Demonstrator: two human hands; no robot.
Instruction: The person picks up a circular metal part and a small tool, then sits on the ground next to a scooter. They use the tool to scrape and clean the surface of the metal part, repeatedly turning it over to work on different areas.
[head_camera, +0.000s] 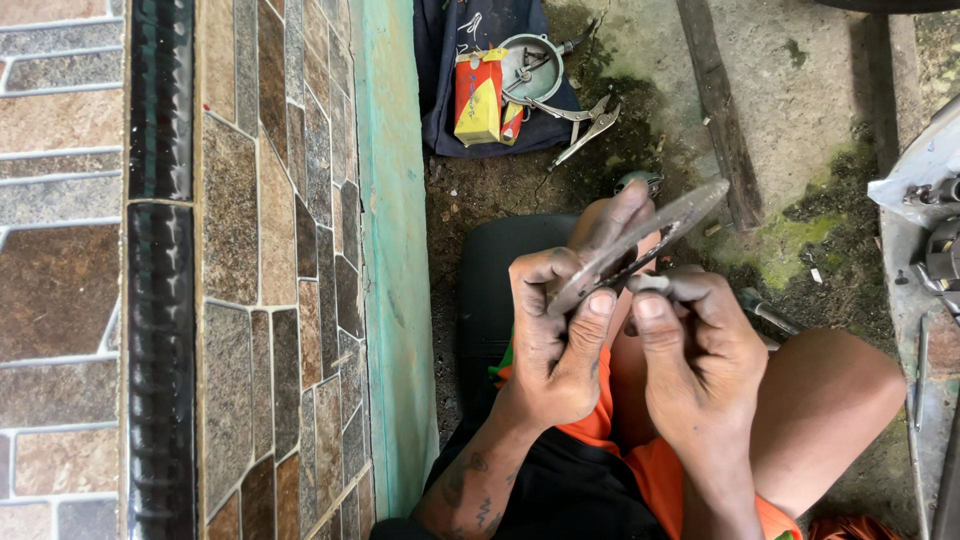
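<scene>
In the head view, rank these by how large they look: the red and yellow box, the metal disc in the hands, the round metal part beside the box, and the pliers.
1. Metal disc, though it is seen edge-on and nearest the camera, so unsure.
2. Red and yellow box.
3. Round metal part and pliers: too alike to rank.

I am looking down at an informal outdoor repair spot, a makeshift workshop on bare ground. Beyond the grimy hands (620, 330), a dark cloth (440, 60) lies on the mossy concrete floor (800, 90), carrying pliers (585, 125), a round metal part (530, 65) and a yellow-and-red box (478, 95). Left of that cloth runs a stone-tiled wall (250, 250).
</scene>
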